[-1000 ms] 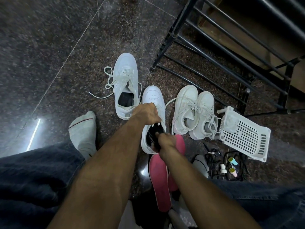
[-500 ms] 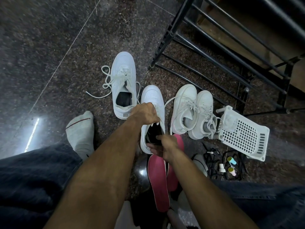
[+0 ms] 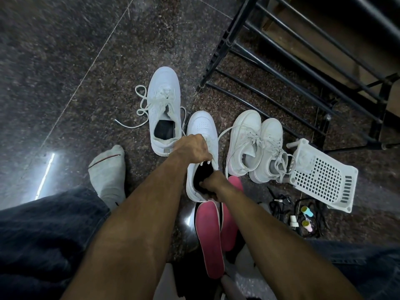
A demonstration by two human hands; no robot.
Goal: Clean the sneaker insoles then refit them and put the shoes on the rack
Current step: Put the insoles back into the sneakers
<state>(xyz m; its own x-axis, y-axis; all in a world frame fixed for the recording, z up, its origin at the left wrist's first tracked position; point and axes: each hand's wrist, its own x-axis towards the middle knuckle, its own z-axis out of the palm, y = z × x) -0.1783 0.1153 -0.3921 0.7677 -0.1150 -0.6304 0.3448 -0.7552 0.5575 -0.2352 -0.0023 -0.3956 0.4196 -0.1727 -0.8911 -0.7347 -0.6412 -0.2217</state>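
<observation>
A white sneaker [image 3: 202, 124] stands on the dark floor in front of me. My left hand [image 3: 193, 149] grips its tongue and pulls the opening wide. My right hand [image 3: 213, 185] reaches into the heel opening, its fingers curled on a dark insole inside; the fingertips are hidden. Two pink insoles [image 3: 211, 237] lie on the floor just behind the shoe's heel, under my right forearm. A second white sneaker [image 3: 164, 109] with loose laces and a dark insole inside stands to the left. Another white pair [image 3: 256, 146] stands to the right.
A black metal shoe rack [image 3: 303, 61] stands at the upper right. A white perforated plastic basket [image 3: 322, 176] lies tipped beside the pair, with black cords and small bottles [image 3: 306, 217] below it. My socked foot [image 3: 109, 169] rests at the left.
My right hand has pushed a little deeper into the sneaker's heel opening. My left hand keeps its grip on the tongue. The view shifted slightly.
</observation>
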